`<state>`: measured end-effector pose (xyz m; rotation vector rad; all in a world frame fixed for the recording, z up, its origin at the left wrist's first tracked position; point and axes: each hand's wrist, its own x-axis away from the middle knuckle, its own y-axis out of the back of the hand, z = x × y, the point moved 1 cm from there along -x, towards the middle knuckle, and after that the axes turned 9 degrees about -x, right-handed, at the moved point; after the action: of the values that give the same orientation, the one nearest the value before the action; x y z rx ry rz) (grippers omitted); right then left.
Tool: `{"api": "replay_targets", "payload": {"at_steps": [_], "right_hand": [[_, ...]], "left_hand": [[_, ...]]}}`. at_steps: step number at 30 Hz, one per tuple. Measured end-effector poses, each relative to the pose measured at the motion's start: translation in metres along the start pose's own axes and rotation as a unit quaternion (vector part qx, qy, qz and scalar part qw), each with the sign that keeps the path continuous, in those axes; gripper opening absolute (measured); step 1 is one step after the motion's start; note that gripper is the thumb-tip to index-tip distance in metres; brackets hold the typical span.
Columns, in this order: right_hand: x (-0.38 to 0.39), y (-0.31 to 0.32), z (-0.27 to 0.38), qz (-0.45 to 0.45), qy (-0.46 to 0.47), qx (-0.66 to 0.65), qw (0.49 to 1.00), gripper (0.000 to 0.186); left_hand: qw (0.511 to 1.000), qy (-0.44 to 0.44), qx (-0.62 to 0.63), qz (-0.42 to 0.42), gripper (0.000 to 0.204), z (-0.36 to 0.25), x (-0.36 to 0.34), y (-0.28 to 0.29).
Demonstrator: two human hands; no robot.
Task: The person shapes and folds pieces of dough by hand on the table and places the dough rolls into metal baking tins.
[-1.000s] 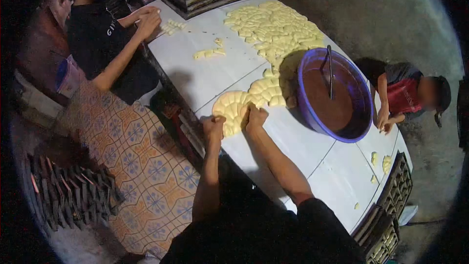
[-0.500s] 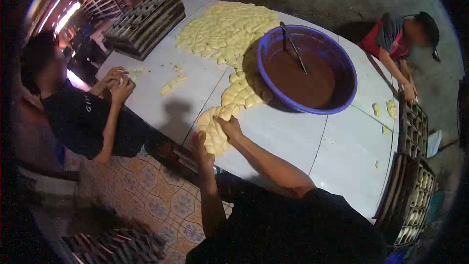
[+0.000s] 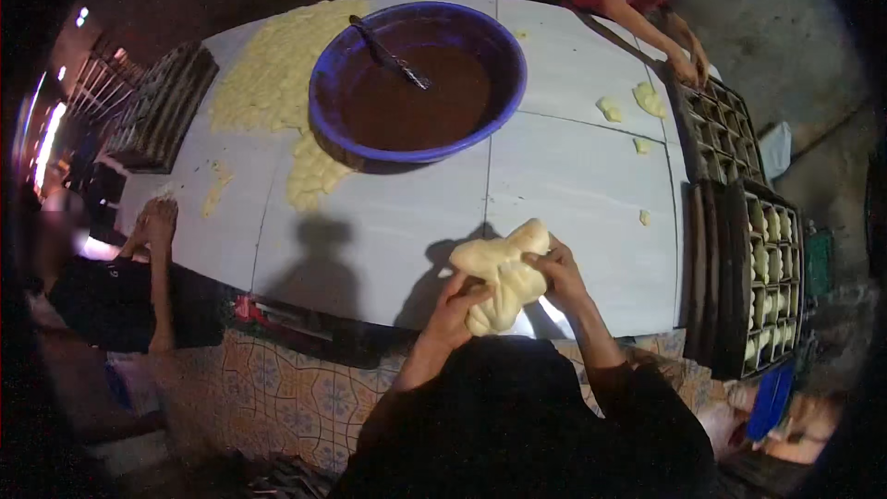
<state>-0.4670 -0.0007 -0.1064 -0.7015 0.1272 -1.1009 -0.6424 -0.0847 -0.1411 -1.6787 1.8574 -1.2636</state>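
1. Head view, the hands: the wearer's left hand point(image 3: 455, 312) is closed around the lower left side of a folded lump of pale yellow dough point(image 3: 506, 279). The right hand point(image 3: 560, 275) grips the dough's right side, thumb on top. The hands are apart, with the dough between them.
2. Head view, the dough: it is held up at the near edge of a white-topped bench point(image 3: 582, 185), close to the wearer's body, its surface creased and lobed.
3. Head view, middle of the bench: beyond the dough stands a wide purple basin point(image 3: 416, 156) of brown mixture point(image 3: 416, 111), with a dark-handled utensil point(image 3: 383, 48) leaning in it.
4. Head view, left: a broad sheet of dough pieces point(image 3: 263, 74) spreads beside and behind the basin. Further left are a stack of dark moulds point(image 3: 164, 111) and a co-worker in black point(image 3: 106, 303), hands together at the bench edge.
5. Head view, right: small dough scraps point(image 3: 649, 100) lie near the bench's right edge. Another co-worker point(image 3: 637, 0) reaches to a dark compartmented tray point(image 3: 684, 118); nearer the wearer, a second tray point(image 3: 735, 286) has pale dough in its compartments.
6. Head view, below: patterned floor tiles point(image 3: 286, 397) show under the bench.
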Motion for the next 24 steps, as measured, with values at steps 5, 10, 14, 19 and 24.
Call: {"api": "replay_targets", "payload": {"at_steps": [5,10,14,19,24], "right_hand": [[0.032,0.115,0.025,-0.201,0.163,0.018,0.966,0.036],[0.078,0.232,0.027,-0.381,0.06,0.474,0.791,0.047],[0.084,0.248,0.052,-0.436,0.164,0.386,0.797,0.058],[0.041,0.238,0.053,-0.32,0.144,0.468,0.811,0.048],[0.06,0.247,0.07,-0.33,0.082,0.327,0.882,0.036]], "left_hand": [[0.913,-0.079,-0.373,-0.147,0.046,0.047,-0.102,-0.055],[0.737,-0.208,-0.581,-0.277,0.043,0.086,-0.12,-0.062],[0.764,-0.196,-0.499,-0.359,0.053,0.088,-0.122,-0.065],[0.683,-0.133,-0.643,-0.32,0.052,0.107,-0.147,-0.047],[0.786,-0.116,-0.522,-0.311,0.052,0.101,-0.118,-0.063]]}}
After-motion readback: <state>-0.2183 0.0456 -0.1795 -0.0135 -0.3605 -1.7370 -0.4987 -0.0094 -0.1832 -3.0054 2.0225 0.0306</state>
